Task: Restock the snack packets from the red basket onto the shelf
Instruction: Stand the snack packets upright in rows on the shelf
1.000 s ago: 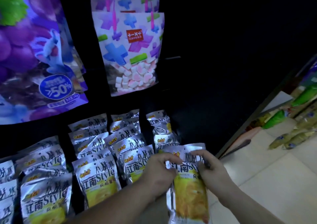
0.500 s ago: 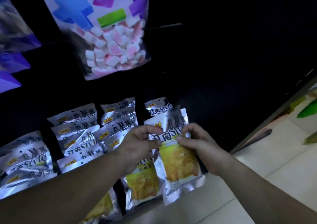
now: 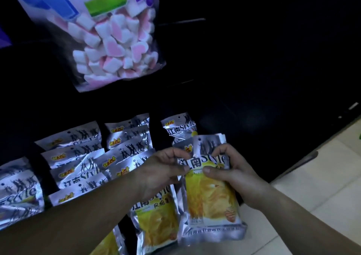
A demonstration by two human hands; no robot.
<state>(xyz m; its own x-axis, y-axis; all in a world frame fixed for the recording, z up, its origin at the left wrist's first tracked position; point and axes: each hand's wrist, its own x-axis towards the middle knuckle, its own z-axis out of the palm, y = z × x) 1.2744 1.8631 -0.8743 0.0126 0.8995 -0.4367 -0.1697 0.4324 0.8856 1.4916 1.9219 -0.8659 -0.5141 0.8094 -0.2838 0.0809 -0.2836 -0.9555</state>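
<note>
Change noted: the held packet (image 3: 211,202) has come up from its lower position of a second ago and now sits level with the top of the rightmost hanging column; over the last half second it has barely shifted.

Left hand (image 3: 162,172): thumb and fingers pinch the held packet's upper left edge. Right hand (image 3: 234,168): thumb pressed across its printed front, fingers curled behind its upper right corner. Both hands are grasping the packet.

Just left of the held packet, partly under the left wrist, hangs a matching front packet (image 3: 156,221). Directly behind the held packet's top edge, another packet (image 3: 179,125) shows. Further left, the hanging rows (image 3: 78,157) are well filled. Right of the held packet lies pale floor (image 3: 312,196). Well above it hangs the marshmallow bag (image 3: 115,45).

The red basket is out of view. The peg is lost in the dark.

Assessment: the packet is at hanging height, so threading its top hole onto the peg appears to be the step in hand.
</note>
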